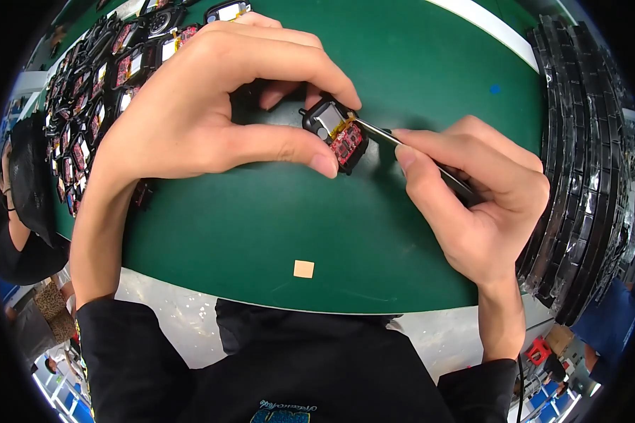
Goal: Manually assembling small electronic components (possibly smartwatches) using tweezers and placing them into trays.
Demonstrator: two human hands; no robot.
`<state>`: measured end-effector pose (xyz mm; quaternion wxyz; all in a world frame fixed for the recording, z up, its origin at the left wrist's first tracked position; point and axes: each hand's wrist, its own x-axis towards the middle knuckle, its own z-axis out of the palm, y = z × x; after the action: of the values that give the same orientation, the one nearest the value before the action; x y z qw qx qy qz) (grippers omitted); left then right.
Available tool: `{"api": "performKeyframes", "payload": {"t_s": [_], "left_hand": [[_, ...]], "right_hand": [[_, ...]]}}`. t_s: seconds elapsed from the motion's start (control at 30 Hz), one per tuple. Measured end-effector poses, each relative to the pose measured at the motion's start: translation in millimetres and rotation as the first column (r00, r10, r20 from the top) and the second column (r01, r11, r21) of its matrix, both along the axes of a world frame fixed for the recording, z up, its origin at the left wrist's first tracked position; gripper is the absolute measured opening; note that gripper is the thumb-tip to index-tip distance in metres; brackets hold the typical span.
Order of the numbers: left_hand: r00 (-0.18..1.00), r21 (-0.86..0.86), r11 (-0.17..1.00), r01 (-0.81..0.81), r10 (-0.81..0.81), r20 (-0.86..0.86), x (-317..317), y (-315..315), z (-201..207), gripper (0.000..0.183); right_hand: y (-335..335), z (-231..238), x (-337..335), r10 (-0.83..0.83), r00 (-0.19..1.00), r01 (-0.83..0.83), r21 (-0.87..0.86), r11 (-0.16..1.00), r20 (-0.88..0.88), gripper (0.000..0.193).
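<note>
Between the thumb and fingers of my left hand (212, 106) is a small black device housing (339, 134), held tilted above the green mat. Its open side shows a red circuit board, a silver-grey block like a battery and a strip of amber tape or flex. My right hand (473, 183) pinches thin metal tweezers (381, 134) like a pen. The tweezers' tip touches or nearly touches the upper right edge of the housing, by the amber strip. Whether the tip grips anything is too small to tell.
Many similar open housings (92, 92) with red boards lie in rows at the left. Stacked black trays (578, 162) in clear wrap stand along the right. A small beige square (303, 269) lies on the green mat (261, 233) near its front edge. Another person's arm (17, 218) shows at far left.
</note>
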<state>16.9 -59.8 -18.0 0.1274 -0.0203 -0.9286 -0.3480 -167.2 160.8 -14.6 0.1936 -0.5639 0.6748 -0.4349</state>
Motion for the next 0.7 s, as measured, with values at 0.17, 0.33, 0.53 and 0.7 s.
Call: {"api": "performKeyframes", "payload": {"t_s": [0.17, 0.33, 0.53, 0.7], "left_hand": [[1.0, -0.021, 1.0, 0.015, -0.015, 0.017, -0.3, -0.3, 2.7, 0.061], [0.999, -0.041, 0.998, 0.037, -0.035, 0.032, -1.4, 0.4, 5.7, 0.058], [0.999, -0.035, 0.999, 0.03, -0.028, 0.042, -1.1, -0.6, 4.9, 0.056], [0.999, 0.017, 1.0, 0.015, -0.016, 0.032, -3.0, 1.0, 6.1, 0.056]], "right_hand": [[-0.4, -2.1, -0.5, 0.008, 1.0, -0.009, -0.024, 1.0, -0.03, 0.02], [-1.5, -1.9, 0.5, 0.002, 0.999, -0.004, -0.038, 0.999, -0.044, 0.019], [-0.2, -2.3, -1.1, -0.001, 1.0, 0.001, -0.017, 1.0, -0.016, 0.019], [-0.8, -6.0, -0.6, 0.01, 1.0, -0.011, -0.045, 0.999, -0.018, 0.02]]}}
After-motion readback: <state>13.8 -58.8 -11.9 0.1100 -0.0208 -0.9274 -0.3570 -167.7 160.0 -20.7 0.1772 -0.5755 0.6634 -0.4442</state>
